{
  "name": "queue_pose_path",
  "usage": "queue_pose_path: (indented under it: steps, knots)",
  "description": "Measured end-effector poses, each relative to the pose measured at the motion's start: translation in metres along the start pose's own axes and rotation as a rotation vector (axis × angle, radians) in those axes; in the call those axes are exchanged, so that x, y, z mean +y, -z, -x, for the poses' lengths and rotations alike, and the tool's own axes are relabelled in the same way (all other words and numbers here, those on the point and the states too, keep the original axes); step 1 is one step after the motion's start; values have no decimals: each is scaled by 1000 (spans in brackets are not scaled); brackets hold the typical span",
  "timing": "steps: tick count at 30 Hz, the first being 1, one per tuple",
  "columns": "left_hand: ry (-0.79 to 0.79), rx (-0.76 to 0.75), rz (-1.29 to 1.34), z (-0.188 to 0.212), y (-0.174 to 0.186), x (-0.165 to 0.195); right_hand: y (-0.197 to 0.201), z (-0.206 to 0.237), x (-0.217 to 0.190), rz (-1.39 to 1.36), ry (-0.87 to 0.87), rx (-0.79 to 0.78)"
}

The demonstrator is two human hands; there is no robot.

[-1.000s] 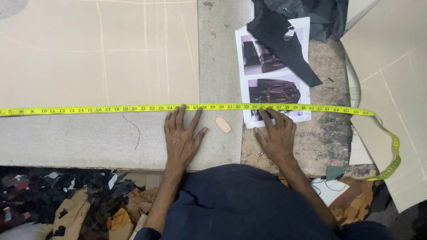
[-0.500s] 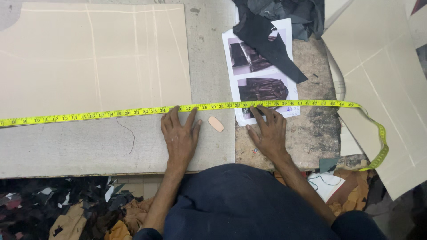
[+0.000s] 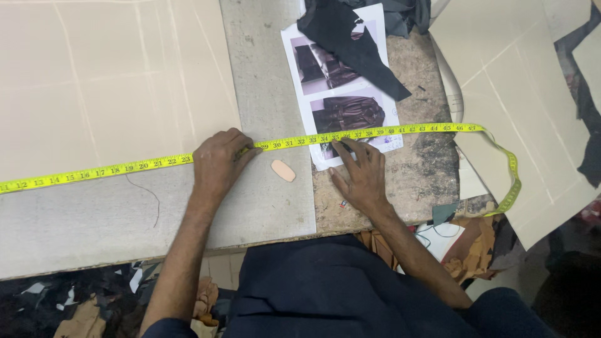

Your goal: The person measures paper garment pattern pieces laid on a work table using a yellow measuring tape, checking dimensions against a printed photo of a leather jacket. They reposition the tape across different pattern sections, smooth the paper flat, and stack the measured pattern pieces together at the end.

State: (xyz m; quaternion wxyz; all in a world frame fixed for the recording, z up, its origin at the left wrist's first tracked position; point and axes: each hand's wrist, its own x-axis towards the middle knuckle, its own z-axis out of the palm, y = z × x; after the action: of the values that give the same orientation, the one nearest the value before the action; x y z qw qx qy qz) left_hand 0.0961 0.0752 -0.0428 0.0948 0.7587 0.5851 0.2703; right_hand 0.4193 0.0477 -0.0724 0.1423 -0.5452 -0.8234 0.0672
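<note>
In the head view, the left hand lies knuckles-up on the yellow measuring tape, its fingers curled together and pressing the band flat against the grey work table; whether the thumb pinches the tape from beneath cannot be told. The right hand rests with fingers spread, fingertips laid on the same tape where it crosses a printed sheet of garment photos, holding it down rather than gripping it. The tape's long axis runs nearly straight across the table, from left to right, rising slightly toward the right hand. Outward from the left hand's hold it stretches far along the table to the picture's left edge, lying just below the near edge of a large beige pattern board; between the two hands a short span lies taut; beyond the right hand's fingertips it carries on, then bends sharply back toward the person in a loose loop hanging off the table's right side, over another beige board. Just on the near side of the tape, between the hands and closer to the left one, sits a small peach-coloured oval piece, touching neither hand. A black scrap of material lies over the top of the printed sheet, well beyond the right hand.
</note>
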Motion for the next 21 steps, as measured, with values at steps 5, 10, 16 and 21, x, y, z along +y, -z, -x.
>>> queue_pose_path:
  steps: [5, 10, 16, 21]
  knots:
    - [67, -200, 209, -9, 2, -23, 0, -1, -1, -36, -15, -1]
    - [-33, -198, 307, -13, -1, -38, 1, -4, -2, -26, -9, 13]
    - [-127, -164, 205, -3, -4, -38, -1, 1, -3, -26, -7, 35]
    - [-181, -172, 162, -5, -4, -35, -2, 3, -3, -26, -10, 62]
